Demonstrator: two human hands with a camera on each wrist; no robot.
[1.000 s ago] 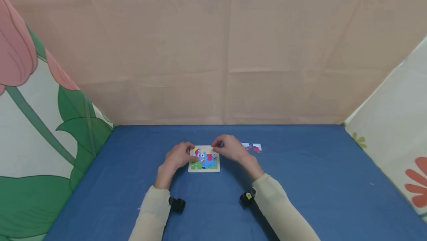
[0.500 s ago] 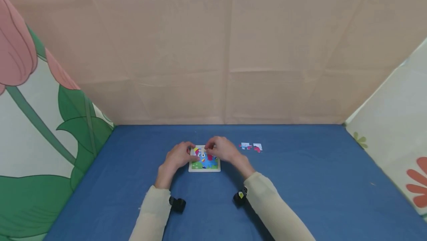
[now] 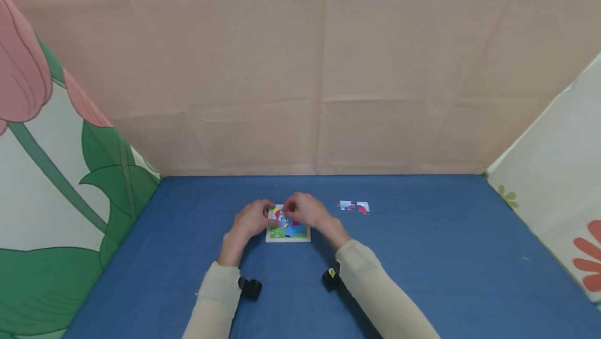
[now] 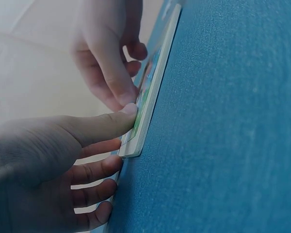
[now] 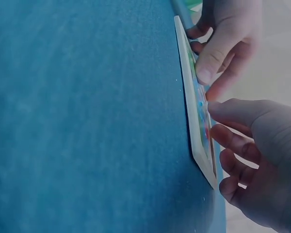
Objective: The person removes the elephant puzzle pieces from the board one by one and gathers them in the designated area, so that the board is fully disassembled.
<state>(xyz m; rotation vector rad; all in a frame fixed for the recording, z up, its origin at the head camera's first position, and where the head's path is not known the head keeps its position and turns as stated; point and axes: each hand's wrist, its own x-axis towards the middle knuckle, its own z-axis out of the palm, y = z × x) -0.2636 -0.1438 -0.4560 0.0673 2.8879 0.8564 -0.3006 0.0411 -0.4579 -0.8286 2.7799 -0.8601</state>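
A square jigsaw puzzle board (image 3: 288,240) with a pale frame and a blue cartoon animal lies flat in the head view. My left hand (image 3: 249,220) grips its left side, thumb (image 4: 129,109) over the picture and fingers along the outer edge. Over the upper part of the board, my right hand (image 3: 306,209) has thumb and forefinger together and pinches a puzzle piece, mostly hidden by the fingers. In the right wrist view those fingertips (image 5: 215,108) are right at the picture surface, close to the left thumb.
Two loose puzzle pieces, one blue and pink (image 3: 346,205) and one white and pink (image 3: 363,207), lie right of the board. A blue cloth (image 3: 422,255) covers the table. Beige sheeting (image 3: 375,94) hangs behind, and patterned panels stand at both sides.
My right hand has moved left across the top of the board, uncovering the loose pieces to its right. My left hand has stayed at the board's left side.
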